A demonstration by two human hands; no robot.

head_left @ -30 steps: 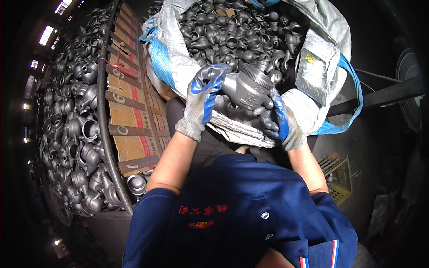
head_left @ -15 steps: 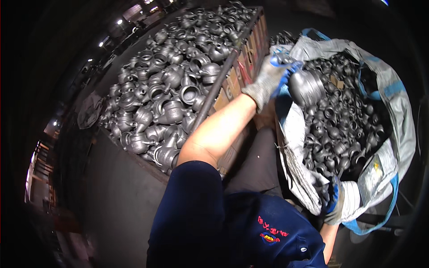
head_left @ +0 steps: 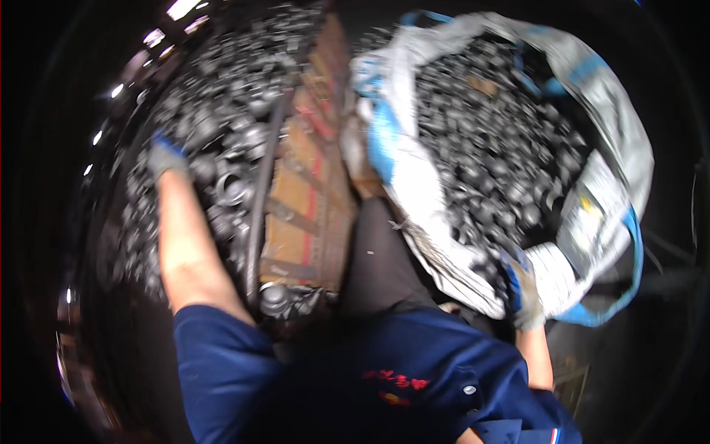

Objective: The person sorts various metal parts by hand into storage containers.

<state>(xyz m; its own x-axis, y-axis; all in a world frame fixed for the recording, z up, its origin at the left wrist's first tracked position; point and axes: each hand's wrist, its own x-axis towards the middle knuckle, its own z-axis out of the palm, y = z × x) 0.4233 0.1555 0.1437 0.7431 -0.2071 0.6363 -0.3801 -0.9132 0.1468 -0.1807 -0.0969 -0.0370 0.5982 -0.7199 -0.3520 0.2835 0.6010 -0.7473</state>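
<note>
My left hand (head_left: 167,157), in a grey glove with a blue coated palm, is out over the large bin (head_left: 299,192) of dark grey metal castings. It is smeared by motion, so its fingers and anything in them cannot be made out. One ring-mouthed metal casting (head_left: 231,190) lies to the right of that hand. In a matching glove, my right hand (head_left: 523,292) is at the near rim of the big white woven bag (head_left: 425,229), its blue fingers against dark pieces just inside. Blur and shadow hide whether it grips one. Many smaller dark castings (head_left: 495,140) fill the bag.
The bin's rusty rail (head_left: 268,192) and slatted side stand between the bin and my leg (head_left: 377,251). A blue strap (head_left: 632,259) loops off the bag's right side. A brown scrap (head_left: 483,86) lies on the bagged castings. Bright lights show at far left.
My left hand has left the bag, where it held a large rounded metal casting, and swung left over the bin. My right hand stays by the bag's near rim. The view has turned and blurred.
</note>
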